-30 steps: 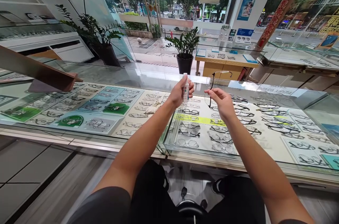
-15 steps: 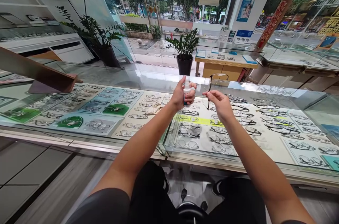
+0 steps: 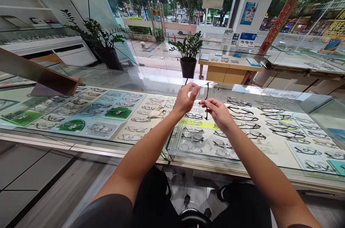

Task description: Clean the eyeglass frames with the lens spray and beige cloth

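My right hand (image 3: 219, 113) pinches a pair of eyeglasses (image 3: 207, 93) with a thin dark frame. The glasses stand on edge above the glass counter, with one lens over the other. My left hand (image 3: 186, 97) is closed, its back towards me and its fingers curled close to the upper lens. What it holds is hidden behind the fingers; a small pale patch shows between them, and a dark tip sticks up behind the hand. The spray bottle cannot be made out now.
Under both hands runs a glass display counter (image 3: 172, 153) with rows of eyeglasses inside. A crumpled pale cloth (image 3: 157, 112) lies left of my hands. A wooden stand (image 3: 64, 84) is farther left, and a potted plant (image 3: 188, 66) stands beyond the counter.
My left hand has turned, hiding the spray bottle that showed in it, and has come close to the eyeglasses. My right hand has brought the eyeglasses slightly left and lower.
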The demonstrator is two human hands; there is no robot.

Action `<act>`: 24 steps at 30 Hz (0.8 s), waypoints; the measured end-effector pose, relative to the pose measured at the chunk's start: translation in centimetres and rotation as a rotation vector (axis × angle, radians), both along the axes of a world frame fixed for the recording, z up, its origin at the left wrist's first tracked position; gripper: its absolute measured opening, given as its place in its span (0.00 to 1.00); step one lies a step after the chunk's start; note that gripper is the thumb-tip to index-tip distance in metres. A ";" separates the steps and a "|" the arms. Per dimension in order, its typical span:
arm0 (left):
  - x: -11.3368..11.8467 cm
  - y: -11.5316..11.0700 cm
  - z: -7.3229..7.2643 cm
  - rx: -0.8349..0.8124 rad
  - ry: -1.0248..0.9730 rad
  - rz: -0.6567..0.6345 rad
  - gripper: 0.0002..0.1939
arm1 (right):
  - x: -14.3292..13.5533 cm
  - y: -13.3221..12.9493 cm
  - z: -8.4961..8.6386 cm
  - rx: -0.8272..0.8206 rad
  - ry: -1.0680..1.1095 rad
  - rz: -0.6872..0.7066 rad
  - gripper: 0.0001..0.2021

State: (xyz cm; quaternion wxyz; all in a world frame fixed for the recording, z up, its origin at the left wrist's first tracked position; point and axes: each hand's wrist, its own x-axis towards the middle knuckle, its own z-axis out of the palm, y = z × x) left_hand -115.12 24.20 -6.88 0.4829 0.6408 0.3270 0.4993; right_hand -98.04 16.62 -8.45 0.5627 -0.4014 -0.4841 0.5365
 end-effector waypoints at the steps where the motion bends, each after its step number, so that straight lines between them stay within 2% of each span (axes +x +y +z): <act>1: 0.0 -0.1 0.0 0.075 0.046 0.042 0.25 | -0.1 -0.1 0.0 -0.011 0.021 0.019 0.18; 3: -0.1 -0.1 0.0 0.272 0.134 0.137 0.24 | -0.3 -0.3 0.0 -0.024 0.063 0.059 0.17; 5: -0.1 -0.1 -0.1 0.351 0.193 0.157 0.22 | -0.5 -0.4 -0.1 -0.030 0.088 0.083 0.17; 16: -0.4 0.0 -0.2 0.350 0.172 0.126 0.22 | -0.4 -0.2 0.0 -0.030 0.107 0.087 0.19; 24: 0.3 -0.2 -0.6 0.422 0.411 -0.035 0.28 | 1.4 1.0 0.1 0.028 0.206 -0.036 0.19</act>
